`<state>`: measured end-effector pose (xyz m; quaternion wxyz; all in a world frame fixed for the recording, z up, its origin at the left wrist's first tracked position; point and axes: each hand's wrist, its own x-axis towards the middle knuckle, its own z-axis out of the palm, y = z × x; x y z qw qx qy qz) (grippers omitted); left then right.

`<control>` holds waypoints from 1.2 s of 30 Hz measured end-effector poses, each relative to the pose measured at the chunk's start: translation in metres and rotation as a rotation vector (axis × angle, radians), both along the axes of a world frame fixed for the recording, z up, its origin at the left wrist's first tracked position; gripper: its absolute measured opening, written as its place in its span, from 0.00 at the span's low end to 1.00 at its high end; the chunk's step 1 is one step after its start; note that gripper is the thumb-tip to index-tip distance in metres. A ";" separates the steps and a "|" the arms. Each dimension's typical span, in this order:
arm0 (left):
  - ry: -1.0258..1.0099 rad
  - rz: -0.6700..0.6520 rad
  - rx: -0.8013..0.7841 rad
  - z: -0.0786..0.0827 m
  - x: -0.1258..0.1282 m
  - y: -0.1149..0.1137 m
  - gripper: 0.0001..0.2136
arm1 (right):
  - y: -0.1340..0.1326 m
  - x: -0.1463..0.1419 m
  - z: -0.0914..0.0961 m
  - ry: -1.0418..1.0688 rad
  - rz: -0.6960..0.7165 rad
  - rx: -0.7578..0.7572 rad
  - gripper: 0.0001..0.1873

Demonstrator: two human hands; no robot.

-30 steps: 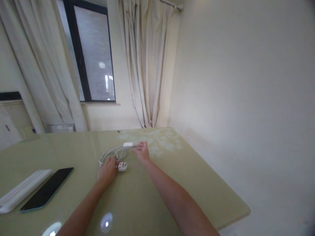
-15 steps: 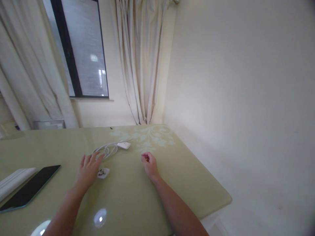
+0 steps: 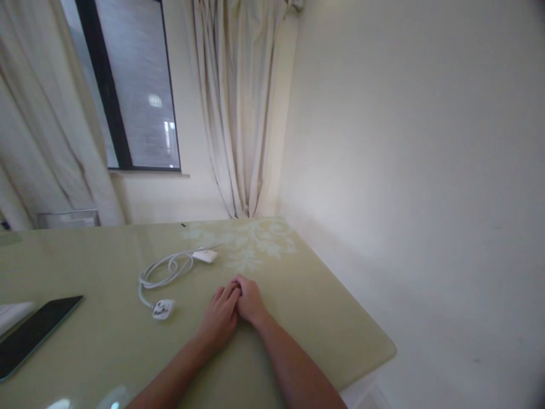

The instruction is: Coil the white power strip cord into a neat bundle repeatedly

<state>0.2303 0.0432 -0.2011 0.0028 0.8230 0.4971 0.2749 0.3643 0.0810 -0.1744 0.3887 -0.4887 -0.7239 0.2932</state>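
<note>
On the glossy green table [image 3: 128,352], my left hand [image 3: 220,318] meets my right hand [image 3: 250,302]. The left fingers are closed together against the curled right fingers. Whatever lies between them, if anything, is hidden. To the left of both hands, apart from them, is a loosely looped white cable [image 3: 147,279]. A white plug [image 3: 163,309] with its pin side up ends the cable nearest me. At the far end is a white block [image 3: 205,255], too small to identify.
At the left lie a flat black panel [image 3: 38,332] and a white object [image 3: 15,315]. A tiny dark piece [image 3: 183,225] sits near the back edge. Curtains [image 3: 230,113] and a window [image 3: 136,85] stand behind; a pale wall [image 3: 404,170] borders the table's right side.
My left hand has left its place beside the cable and plug and moved right to my right hand. My right hand has moved slightly left and nearer. The view has shifted a little.
</note>
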 end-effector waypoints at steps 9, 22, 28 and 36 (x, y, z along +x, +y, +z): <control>-0.054 0.085 -0.031 0.001 -0.005 0.000 0.29 | -0.005 -0.009 0.008 -0.091 0.053 0.008 0.12; 0.225 0.232 -0.127 0.033 -0.008 -0.018 0.20 | -0.006 -0.016 -0.001 -0.047 0.081 0.066 0.26; 0.249 0.173 -0.104 0.028 -0.023 -0.018 0.20 | -0.011 -0.025 -0.004 -0.010 0.125 0.098 0.22; 0.180 0.192 0.018 0.033 -0.027 -0.014 0.22 | -0.012 -0.018 -0.002 0.012 0.047 0.091 0.19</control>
